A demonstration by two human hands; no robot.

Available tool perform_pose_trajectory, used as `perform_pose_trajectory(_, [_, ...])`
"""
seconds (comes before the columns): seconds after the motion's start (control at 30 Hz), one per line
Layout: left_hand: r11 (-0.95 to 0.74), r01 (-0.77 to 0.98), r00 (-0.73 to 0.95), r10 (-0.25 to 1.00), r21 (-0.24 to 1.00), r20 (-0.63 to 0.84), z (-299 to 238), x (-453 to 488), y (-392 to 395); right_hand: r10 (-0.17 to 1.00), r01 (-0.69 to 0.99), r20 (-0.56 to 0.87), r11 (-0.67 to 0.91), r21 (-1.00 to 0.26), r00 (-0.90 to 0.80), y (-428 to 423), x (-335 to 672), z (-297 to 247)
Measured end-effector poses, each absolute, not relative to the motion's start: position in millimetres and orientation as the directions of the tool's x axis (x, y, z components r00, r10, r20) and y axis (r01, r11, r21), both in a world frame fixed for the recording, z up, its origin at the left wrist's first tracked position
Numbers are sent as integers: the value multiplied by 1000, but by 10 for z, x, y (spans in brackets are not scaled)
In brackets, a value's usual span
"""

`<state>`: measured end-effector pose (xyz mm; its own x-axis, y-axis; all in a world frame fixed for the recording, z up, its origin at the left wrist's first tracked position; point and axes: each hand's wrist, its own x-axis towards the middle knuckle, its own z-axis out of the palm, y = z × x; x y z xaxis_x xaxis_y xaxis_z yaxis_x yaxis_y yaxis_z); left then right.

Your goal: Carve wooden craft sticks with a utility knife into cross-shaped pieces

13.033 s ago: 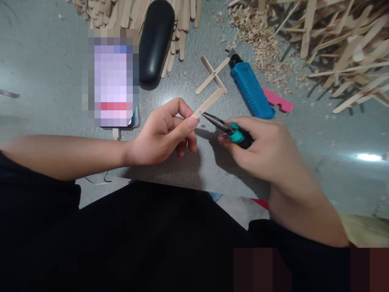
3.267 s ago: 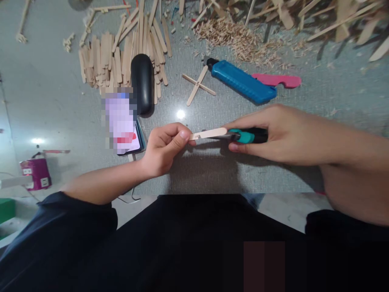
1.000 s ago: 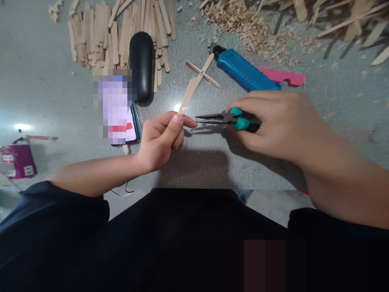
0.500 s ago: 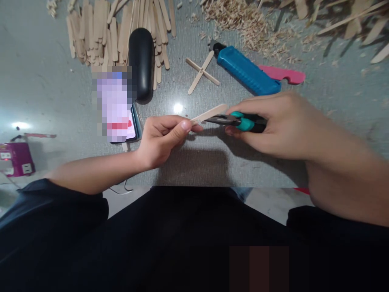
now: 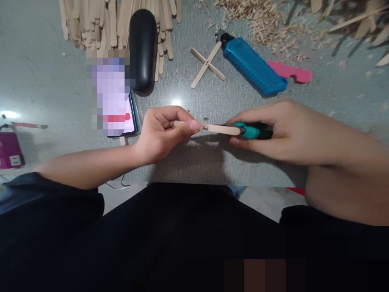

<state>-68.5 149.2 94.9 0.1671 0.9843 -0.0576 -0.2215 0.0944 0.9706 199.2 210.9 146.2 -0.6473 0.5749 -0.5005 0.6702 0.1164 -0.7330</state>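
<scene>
My left hand (image 5: 170, 134) pinches a wooden craft stick (image 5: 223, 129) near its middle between thumb and fingers. The stick lies nearly level, and a small notch or rough spot shows beside my thumb tip. My right hand (image 5: 282, 132) is wrapped round needle-nose pliers (image 5: 251, 132) with teal and black handles. The pliers' jaws sit mostly behind the stick, so I cannot tell whether they grip it. Beyond my hands, two sticks joined as a cross (image 5: 207, 63) lie on the table.
A blue utility knife (image 5: 255, 67) rests beside a pink tool (image 5: 291, 72). Wood shavings (image 5: 258, 20) are heaped behind them. At the back left are many craft sticks (image 5: 91, 24), a black case (image 5: 143, 50) and a phone (image 5: 132, 115). A purple box (image 5: 10, 150) stands far left.
The stick has turned from slanting upward to nearly level, its right end now in front of the pliers. The view has shifted slightly; both hands keep their holds.
</scene>
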Motion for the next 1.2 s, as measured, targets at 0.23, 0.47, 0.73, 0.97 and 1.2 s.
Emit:
perform_pose_trajectory(0.23, [24, -154, 184, 983, 988, 4, 953, -704, 1485, 517, 751, -614, 90, -654, -596, 2133, 1950, 1523])
perform_pose_trajectory(0.47, [62, -183, 224, 974, 981, -20, 946, -705, 1488, 469, 737, -647, 15, -676, -602, 2121, 1942, 1564])
perform_pose_trajectory(0.73, [27, -230, 286, 957, 973, 41, 893, -716, 1505, 490, 735, -627, 41, -677, -605, 2067, 1924, 1531])
perform_pose_trajectory(0.97, [20, -214, 283, 958, 977, 43, 874, -714, 1524, 500, 744, -631, 42, -667, -594, 2039, 1927, 1451])
perform_pose_trajectory(1.2, [96, -311, 311, 950, 945, 6, 892, -675, 1497, 552, 674, -526, 94, -732, -648, 1988, 1884, 1430])
